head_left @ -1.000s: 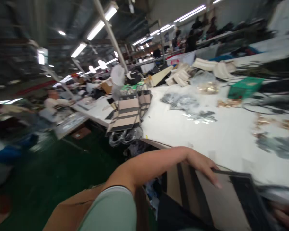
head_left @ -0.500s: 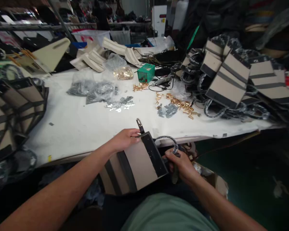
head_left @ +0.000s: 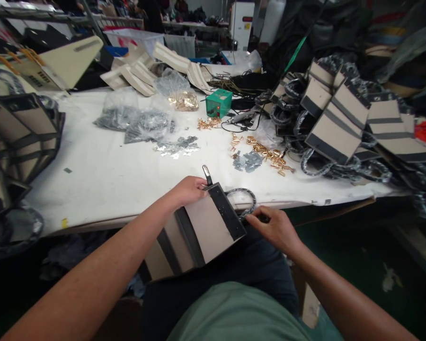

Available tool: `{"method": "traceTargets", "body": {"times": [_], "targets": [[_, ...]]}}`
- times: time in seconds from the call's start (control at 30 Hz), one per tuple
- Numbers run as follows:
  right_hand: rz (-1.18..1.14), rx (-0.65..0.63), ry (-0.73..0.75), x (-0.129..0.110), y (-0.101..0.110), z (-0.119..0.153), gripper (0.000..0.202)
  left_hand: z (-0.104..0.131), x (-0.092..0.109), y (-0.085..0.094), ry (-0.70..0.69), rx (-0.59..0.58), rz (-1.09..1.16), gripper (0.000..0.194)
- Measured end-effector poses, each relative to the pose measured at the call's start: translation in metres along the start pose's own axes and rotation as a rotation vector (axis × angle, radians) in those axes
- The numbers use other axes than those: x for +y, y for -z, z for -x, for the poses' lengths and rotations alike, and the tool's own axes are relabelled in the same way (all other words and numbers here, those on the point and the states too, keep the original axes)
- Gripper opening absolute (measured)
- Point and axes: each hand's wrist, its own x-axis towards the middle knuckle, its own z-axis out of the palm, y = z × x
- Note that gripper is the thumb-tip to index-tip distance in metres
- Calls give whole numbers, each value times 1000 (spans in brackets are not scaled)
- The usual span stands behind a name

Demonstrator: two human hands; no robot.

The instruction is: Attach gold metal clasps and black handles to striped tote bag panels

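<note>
A beige bag piece with dark stripes rests tilted over my lap at the table's front edge. My left hand grips its upper corner, beside a dark tab with a metal end that sticks up. From the piece's right side curves a dark handle in clear wrap. My right hand has its fingers pinched at the lower end of this handle, near the dark band. What lies between those fingertips is mostly hidden.
On the white table lie gold fittings, grey metal plates, a green box and plastic bags. Striped pieces are piled at right and left.
My right hand has moved up from below the piece's right edge to the handle's end. The view has shifted slightly; my left hand keeps its hold on the corner.
</note>
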Motion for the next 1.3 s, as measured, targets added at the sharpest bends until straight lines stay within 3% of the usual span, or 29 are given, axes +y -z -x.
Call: {"method": "traceTargets", "body": {"times": [0.07, 0.17, 0.33, 0.43, 0.5, 0.6, 0.73, 1.3], "targets": [[64, 61, 154, -15, 1, -17, 22, -1, 3, 2, -6, 17, -109, 40], [217, 35, 313, -32, -11, -52, 25, 3, 7, 0, 23, 109, -217, 40], [473, -79, 323, -41, -35, -85, 28, 26, 11, -16, 81, 340, -282, 32], [573, -96, 311, -40, -38, -83, 32, 45, 13, -35, -38, 566, -468, 17], [629, -123, 314, -40, -38, -80, 36, 57, 12, -51, -161, 637, -579, 20], [687, -166, 341, -41, -37, -77, 39, 70, 6, -72, -258, 616, -650, 35], [726, -200, 393, -42, -35, -78, 38, 79, -5, -87, -256, 592, -685, 49], [746, -260, 474, -50, -35, -80, 34, 77, -4, -87, -212, 564, -765, 49]]}}
